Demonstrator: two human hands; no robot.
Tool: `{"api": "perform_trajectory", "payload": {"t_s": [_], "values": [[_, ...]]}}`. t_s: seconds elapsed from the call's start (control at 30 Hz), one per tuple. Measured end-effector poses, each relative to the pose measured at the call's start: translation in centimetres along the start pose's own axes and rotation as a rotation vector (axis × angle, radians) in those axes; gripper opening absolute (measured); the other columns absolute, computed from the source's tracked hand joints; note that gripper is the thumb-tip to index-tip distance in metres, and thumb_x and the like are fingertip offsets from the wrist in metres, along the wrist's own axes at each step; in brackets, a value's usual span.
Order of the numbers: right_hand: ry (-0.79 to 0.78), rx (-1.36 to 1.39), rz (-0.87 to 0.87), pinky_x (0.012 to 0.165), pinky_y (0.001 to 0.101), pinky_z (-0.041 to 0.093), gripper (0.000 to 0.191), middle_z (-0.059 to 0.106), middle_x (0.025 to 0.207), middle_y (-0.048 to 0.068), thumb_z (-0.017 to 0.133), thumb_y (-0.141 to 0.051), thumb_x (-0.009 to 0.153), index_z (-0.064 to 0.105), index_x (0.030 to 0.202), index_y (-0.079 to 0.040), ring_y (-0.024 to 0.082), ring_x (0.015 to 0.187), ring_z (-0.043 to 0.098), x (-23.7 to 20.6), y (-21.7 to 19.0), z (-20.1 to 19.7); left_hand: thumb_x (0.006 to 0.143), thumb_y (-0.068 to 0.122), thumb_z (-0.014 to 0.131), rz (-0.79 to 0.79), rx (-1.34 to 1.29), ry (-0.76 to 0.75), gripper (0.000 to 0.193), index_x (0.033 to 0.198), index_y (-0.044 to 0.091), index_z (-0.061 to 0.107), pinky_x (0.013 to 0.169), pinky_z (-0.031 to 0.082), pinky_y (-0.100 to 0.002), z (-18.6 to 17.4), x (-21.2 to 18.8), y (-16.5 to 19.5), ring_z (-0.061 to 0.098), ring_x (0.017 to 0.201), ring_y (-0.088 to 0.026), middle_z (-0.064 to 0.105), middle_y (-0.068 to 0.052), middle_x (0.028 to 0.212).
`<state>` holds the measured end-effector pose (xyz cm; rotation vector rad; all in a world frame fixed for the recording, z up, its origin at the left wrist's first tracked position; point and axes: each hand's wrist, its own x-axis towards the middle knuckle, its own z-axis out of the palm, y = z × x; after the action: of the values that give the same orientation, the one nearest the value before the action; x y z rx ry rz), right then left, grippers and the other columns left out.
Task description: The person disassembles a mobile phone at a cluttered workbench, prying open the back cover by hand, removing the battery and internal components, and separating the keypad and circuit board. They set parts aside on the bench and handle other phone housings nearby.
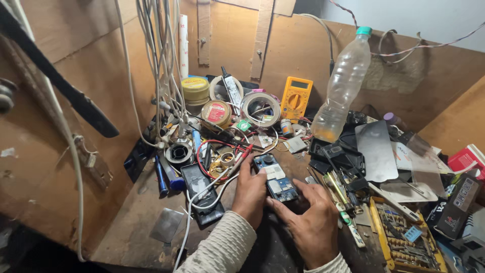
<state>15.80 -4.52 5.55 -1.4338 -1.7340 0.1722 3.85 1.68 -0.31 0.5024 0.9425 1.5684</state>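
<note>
Head view looks down on a cluttered wooden tabletop (136,222) where both hands meet over an opened phone (275,178) with its blue circuit board showing. This phone lies near the middle of the tabletop, just ahead of the person's wrists. Left hand (250,192) comes in from a cream ribbed sleeve (222,250) and steadies the phone's left edge, its fingers (246,163) curled together with the thumb lying along the phone's side. Right hand (308,220) rests below and to the right, its fingers pressed close, the tips touching the phone's lower end; whether they pinch any small tool cannot be told. Just left of the left hand lies a second dark phone (199,192), face up, with white cable (189,222) crossing over it. Behind the hands stand a yellow multimeter (296,97), rolls of tape (260,108), a round yellow tin (195,89) and a clear plastic bottle (343,83) leaning against the wooden back wall. To the right sit a yellow tray of screwdriver bits (404,237), a grey sheet (376,149) and a red box (470,159). White wires (161,60) hang down at the upper left.
</note>
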Motion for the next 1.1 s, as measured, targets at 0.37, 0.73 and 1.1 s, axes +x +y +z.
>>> {"api": "perform_trajectory", "payload": {"t_s": [0.37,0.73,1.1], "values": [[0.007,0.185,0.001,0.075,0.0291,0.057,0.052,0.075,0.100,0.009,0.091,-0.020,0.067,0.076,0.112,0.001,0.017,0.084,0.074,-0.9,0.6,0.5,0.096,0.011,0.050,-0.098,-0.112,-0.075,0.060,0.154,0.020,0.036,0.054,0.055,-0.034,-0.4,-0.5,0.6,0.068,0.075,-0.016,0.067,-0.009,0.108],[-0.167,0.509,0.487,0.076,0.0273,0.057,0.036,0.080,0.095,0.011,0.078,-0.020,0.087,0.078,0.117,0.000,0.015,0.081,0.071,0.2,4.3,0.4,0.084,-0.010,0.063,-0.069,-0.061,-0.134,0.085,0.156,0.020,0.027,0.064,0.062,-0.035,-0.5,-1.2,0.3,0.073,0.085,-0.021,0.073,-0.015,0.107],[-0.366,0.734,0.552,0.063,0.0280,0.058,0.027,0.077,0.087,0.009,0.076,-0.012,0.085,0.074,0.106,0.005,0.013,0.069,0.069,1.2,6.9,1.0,0.086,-0.009,0.063,-0.065,-0.066,-0.169,0.081,0.156,0.018,0.032,0.063,0.062,-0.036,-0.5,-1.7,0.6,0.073,0.086,-0.022,0.073,-0.014,0.107]]}}
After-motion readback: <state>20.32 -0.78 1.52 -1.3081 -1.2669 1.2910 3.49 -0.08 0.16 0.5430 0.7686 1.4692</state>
